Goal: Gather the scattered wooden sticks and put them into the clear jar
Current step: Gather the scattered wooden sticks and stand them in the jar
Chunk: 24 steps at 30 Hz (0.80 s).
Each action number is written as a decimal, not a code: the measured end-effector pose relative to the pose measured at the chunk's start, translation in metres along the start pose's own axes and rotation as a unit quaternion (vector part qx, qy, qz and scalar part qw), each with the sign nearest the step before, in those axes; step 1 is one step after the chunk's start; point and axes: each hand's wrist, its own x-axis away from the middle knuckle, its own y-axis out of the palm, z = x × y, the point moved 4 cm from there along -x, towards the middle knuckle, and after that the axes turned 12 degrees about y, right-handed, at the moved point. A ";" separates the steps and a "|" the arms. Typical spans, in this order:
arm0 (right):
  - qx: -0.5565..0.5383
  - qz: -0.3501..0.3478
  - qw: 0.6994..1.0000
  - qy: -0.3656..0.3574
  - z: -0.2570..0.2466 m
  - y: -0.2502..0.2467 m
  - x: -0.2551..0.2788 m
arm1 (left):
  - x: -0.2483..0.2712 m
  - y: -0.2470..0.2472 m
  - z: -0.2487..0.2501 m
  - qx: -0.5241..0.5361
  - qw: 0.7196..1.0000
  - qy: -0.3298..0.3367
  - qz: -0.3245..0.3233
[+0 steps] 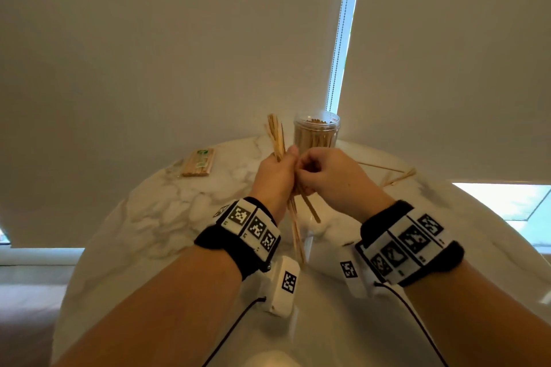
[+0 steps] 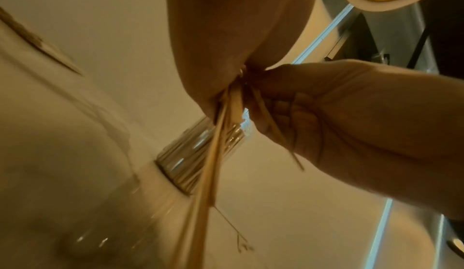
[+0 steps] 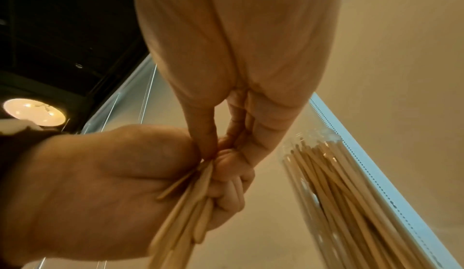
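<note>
**Both hands on a bundle of sticks in front of the jar**

At the far left of the round marble bench [image 1: 143,211] lies a wrapped packet of sticks [image 1: 199,163], flat and apart from everything else; toward the middle, the left hand [image 1: 275,174] is raised above the bench with its fingers curled round a bundle of wooden sticks [image 1: 275,134], which fans upward past the thumb and trails down below the wrist; the right hand [image 1: 331,179] meets it just beside, fingertips pinched on the same bundle where the left hand grips it, so the two hands are pressed together around the sticks; the right wrist view shows the left hand [image 3: 105,184] wrapped round the bundle [image 3: 185,203] and the right thumb and fingers closing on its upper part; directly behind the hands stands the clear jar [image 1: 316,131], upright on the bench, open at the top and already packed with sticks standing on end; to the right of the jar, a few loose sticks [image 1: 396,176] lie scattered on the bench near its far edge; both wrists carry black bands with white marker tiles [image 1: 253,225].
</note>
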 end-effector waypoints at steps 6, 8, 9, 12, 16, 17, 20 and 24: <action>0.187 -0.188 0.957 0.116 0.030 0.008 -0.004 | -0.035 -0.017 0.002 0.133 0.985 0.009 0.113; 0.186 -0.251 0.937 0.155 0.039 0.017 -0.001 | -0.041 -0.019 0.005 0.173 0.978 0.022 0.115; 0.168 -0.254 0.938 0.163 0.041 0.019 -0.001 | -0.043 -0.020 0.006 0.192 0.975 0.032 0.110; 0.154 -0.205 0.956 0.146 0.043 0.018 -0.009 | -0.044 -0.020 0.007 0.220 0.969 0.056 0.097; 0.175 -0.168 0.963 0.121 0.040 0.016 -0.009 | -0.042 -0.016 0.011 0.236 0.967 0.069 0.073; 0.170 -0.157 0.965 0.124 0.040 0.015 -0.010 | -0.043 -0.015 0.013 0.242 0.964 0.079 0.073; 0.179 -0.165 0.958 0.152 0.041 0.013 -0.009 | -0.041 -0.018 0.014 0.266 0.954 0.094 0.101; 0.218 -0.194 0.945 0.145 0.042 0.018 -0.007 | -0.038 -0.011 0.012 0.309 0.941 0.075 0.117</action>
